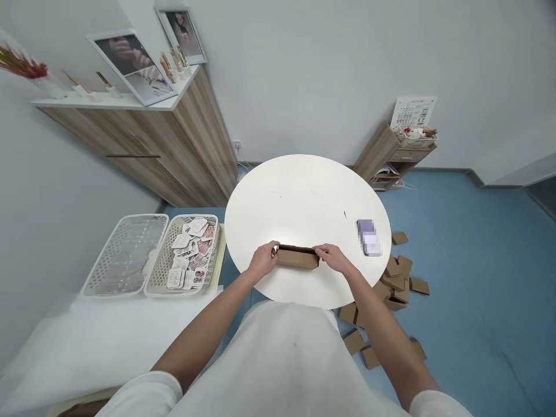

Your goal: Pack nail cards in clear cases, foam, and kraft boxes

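A long, narrow brown cardboard box lies near the front edge of the round white table. Its upper side shows a dark gap, as if that side is open. My left hand grips the box's left end, the fingers curled at the corner. At the other end my right hand has its thumb and fingers closed on the top right corner. The inside of the box is too dark to make out.
A phone-like object, partly pixelated, lies on the table's right. Several cardboard boxes are piled on the blue floor. Left stand two white baskets, one with clear plastic pieces, one with printed cards. Behind is a wooden cabinet.
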Available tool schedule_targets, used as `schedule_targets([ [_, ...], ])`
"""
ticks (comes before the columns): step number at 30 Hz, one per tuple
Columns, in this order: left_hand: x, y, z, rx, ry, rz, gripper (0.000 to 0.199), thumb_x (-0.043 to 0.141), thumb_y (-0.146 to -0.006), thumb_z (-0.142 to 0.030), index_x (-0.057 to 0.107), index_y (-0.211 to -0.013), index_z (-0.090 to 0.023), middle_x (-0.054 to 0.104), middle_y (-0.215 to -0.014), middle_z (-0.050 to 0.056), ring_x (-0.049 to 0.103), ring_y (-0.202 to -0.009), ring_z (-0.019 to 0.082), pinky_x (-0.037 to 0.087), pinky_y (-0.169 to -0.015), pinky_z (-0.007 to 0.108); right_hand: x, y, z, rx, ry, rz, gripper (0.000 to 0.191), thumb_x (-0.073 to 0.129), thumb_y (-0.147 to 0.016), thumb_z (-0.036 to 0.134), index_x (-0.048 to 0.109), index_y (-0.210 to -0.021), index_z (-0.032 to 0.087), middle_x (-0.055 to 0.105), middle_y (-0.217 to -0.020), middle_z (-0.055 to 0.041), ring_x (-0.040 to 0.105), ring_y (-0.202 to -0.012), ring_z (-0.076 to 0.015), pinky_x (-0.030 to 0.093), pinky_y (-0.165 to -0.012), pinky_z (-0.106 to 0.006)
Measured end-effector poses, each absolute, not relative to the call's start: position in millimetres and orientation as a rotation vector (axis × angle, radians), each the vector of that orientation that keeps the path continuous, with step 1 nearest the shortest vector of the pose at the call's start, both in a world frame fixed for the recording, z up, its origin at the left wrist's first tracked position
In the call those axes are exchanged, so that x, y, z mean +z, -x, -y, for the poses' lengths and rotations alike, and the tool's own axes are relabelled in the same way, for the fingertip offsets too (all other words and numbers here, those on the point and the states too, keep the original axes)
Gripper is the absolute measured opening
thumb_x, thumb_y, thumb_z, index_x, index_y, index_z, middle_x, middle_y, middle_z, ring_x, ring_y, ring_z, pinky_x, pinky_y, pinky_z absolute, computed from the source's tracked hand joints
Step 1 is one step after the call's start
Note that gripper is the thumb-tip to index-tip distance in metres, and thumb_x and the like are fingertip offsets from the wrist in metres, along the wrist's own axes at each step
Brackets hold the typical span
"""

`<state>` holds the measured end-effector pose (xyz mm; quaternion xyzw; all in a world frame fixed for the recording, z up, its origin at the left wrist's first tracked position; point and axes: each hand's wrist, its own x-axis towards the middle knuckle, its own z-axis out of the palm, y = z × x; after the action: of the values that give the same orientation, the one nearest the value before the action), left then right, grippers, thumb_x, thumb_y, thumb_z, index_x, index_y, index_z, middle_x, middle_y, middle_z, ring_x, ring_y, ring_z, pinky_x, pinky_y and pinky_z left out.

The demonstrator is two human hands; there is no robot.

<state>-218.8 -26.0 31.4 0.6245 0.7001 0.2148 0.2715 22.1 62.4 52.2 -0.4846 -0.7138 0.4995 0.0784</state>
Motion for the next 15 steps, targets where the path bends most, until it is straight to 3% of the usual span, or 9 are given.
schedule_targets([
  [4, 30, 221, 27, 0.582, -1.665, -1.858, 0.037, 0.045, -0.072, -0.017, 0.053, -0.108, -0.022, 0.061, -0.079, 0.002, 0.057, -0.072, 0.016, 0.043, -0.065, 0.026, 45, -32, -59, 1.568, 1.397, 2.115, 0.034, 0.044, -0.078, 0.04, 0.063, -0.102, 0.025, 0.06, -0.102, -0.0036, 0.055, -0.07, -0.0137, 0.045, -0.069, -0.03],
  [9, 27, 227, 27, 0.604, -1.567, -1.754, 0.036, 0.05, -0.069, -0.017, 0.058, -0.104, -0.021, 0.062, -0.083, 0.001, 0.057, -0.068, 0.014, 0.045, -0.068, 0.027, 36, -39, -54, 1.519, 1.326, 2.157, 0.036, 0.05, -0.076, 0.037, 0.058, -0.109, 0.025, 0.058, -0.093, -0.0032, 0.054, -0.081, -0.0159, 0.044, -0.078, -0.033],
  [15, 23, 230, 36, 0.682, -1.448, -1.683, 0.036, 0.051, -0.07, -0.02, 0.058, -0.106, -0.021, 0.059, -0.102, 0.005, 0.059, -0.078, 0.014, 0.046, -0.075, 0.028, 31, -40, -42, 1.413, 1.35, 2.197, 0.04, 0.052, -0.075, 0.037, 0.055, -0.114, 0.027, 0.055, -0.088, -0.003, 0.054, -0.079, -0.0162, 0.044, -0.079, -0.035],
])
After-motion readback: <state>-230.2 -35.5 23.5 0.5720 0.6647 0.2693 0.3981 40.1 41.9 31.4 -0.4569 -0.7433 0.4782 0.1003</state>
